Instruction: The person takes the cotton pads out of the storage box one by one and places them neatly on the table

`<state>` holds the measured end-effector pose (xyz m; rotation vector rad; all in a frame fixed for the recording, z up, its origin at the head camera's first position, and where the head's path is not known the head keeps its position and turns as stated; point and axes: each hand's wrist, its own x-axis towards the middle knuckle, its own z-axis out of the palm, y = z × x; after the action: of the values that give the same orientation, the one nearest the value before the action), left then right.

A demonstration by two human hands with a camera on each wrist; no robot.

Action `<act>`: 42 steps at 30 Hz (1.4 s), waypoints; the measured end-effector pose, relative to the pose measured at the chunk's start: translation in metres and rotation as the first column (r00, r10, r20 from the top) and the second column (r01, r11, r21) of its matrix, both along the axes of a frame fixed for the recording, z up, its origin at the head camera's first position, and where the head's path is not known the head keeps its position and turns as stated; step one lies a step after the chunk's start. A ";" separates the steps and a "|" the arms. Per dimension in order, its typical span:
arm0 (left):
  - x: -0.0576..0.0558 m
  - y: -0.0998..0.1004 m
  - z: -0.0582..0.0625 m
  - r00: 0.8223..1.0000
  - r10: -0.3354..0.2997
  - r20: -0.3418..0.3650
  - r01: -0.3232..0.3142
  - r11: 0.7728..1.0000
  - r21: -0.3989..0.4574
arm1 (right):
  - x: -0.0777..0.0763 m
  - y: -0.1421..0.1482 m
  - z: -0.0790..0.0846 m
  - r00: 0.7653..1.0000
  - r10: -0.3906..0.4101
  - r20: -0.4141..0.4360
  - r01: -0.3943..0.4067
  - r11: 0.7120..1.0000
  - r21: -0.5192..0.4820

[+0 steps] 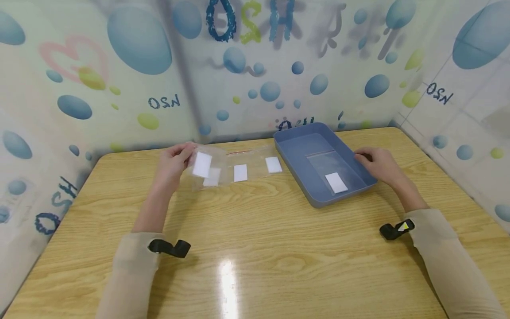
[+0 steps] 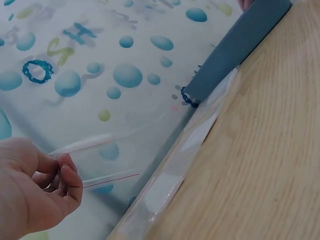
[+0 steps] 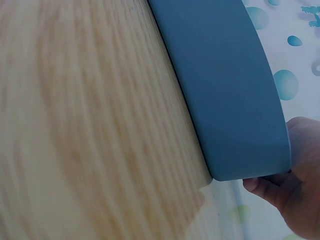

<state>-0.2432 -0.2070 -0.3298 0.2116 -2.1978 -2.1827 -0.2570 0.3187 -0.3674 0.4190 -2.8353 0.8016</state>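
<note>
My left hand (image 1: 174,163) pinches a clear zip bag (image 1: 219,156) by its edge, left of the tray. A white card (image 1: 202,165) shows in it, and a fainter white card (image 1: 212,177) shows just below; I cannot tell whether a second bag is held too. Along the table, more clear bags hold a middle white card (image 1: 240,173) and a right white card (image 1: 273,165). My right hand (image 1: 377,165) grips the right rim of a blue-grey tray (image 1: 295,170). Inside the tray lies a clear zip bag (image 1: 322,163) with a white card (image 1: 336,182).
The wood-grain table (image 1: 279,248) extends toward me in front of the bags and tray. A wall covering (image 1: 247,79) with blue and green spots rises behind the table's back edge. Black wrist bands (image 1: 169,248) sit on both sleeves.
</note>
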 end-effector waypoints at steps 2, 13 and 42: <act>0.000 -0.005 0.001 1.000 0.007 0.000 -0.007 1.000 0.026 | 0.000 0.000 0.000 1.000 0.000 -0.003 0.000 1.000 0.003; 0.001 -0.034 -0.001 1.000 0.030 0.007 -0.031 0.977 0.210 | -0.001 0.000 0.000 1.000 0.007 -0.013 -0.007 1.000 0.001; 0.003 -0.090 -0.011 0.981 0.086 0.174 -0.097 0.994 0.056 | 0.000 -0.001 0.000 1.000 0.001 -0.019 -0.001 1.000 0.010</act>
<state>-0.2405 -0.2969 -0.3406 0.5111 -2.1521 -2.2650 -0.2570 0.3182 -0.3676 0.4269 -2.8228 0.7789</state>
